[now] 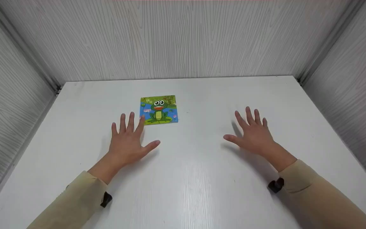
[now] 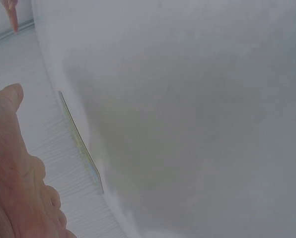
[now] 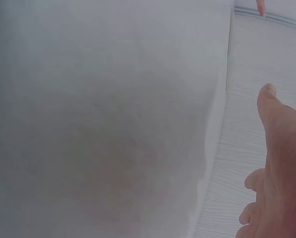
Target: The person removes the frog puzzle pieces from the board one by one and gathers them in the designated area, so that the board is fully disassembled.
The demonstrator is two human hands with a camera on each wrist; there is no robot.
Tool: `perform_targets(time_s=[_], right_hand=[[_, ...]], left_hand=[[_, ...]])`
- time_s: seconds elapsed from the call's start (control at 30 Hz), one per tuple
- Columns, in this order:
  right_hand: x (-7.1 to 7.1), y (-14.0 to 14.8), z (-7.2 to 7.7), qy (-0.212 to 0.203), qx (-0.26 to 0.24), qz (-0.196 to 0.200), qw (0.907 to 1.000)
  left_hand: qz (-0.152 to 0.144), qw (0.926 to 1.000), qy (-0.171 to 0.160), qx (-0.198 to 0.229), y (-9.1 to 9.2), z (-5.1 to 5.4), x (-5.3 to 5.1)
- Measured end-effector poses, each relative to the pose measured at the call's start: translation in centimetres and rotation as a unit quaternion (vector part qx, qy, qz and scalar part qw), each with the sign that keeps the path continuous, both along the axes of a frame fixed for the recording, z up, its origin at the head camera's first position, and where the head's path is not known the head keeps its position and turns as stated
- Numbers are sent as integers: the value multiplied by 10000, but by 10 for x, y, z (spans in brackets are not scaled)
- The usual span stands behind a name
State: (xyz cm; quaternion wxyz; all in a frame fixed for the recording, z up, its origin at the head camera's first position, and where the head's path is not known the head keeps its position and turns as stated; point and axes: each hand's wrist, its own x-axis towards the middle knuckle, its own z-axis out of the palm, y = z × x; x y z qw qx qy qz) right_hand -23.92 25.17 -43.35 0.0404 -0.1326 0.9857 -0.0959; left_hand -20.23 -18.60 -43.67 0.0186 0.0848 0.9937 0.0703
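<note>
Left grip (image 1: 125, 144): fingers spread wide, holding nothing. Frog card (image 1: 159, 111) lies ahead and slightly right of it; index fingertip (image 1: 142, 118) overlaps the card's near-left corner in head view, contact unclear. Right grip (image 1: 255, 136): also spread, nothing held, well right of the card. Card flat on bench (image 1: 195, 178), near-square, no clear long axis. Judged nearer: left.

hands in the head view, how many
2: the left hand, at the near-left corner of the frog card, and the right hand, over the right half of the table.
</note>
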Motion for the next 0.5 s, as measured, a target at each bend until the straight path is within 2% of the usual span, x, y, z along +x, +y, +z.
perform_targets(time_s=[0.27,0.5], right_hand=[[-3,-3,1,-1,110,11,9999],[-8,-18,8,57,8,256,9997]], left_hand=[[16,10000,-13,-36,-2,2,0],[-132,9999,74,-3,-5,5,-5]])
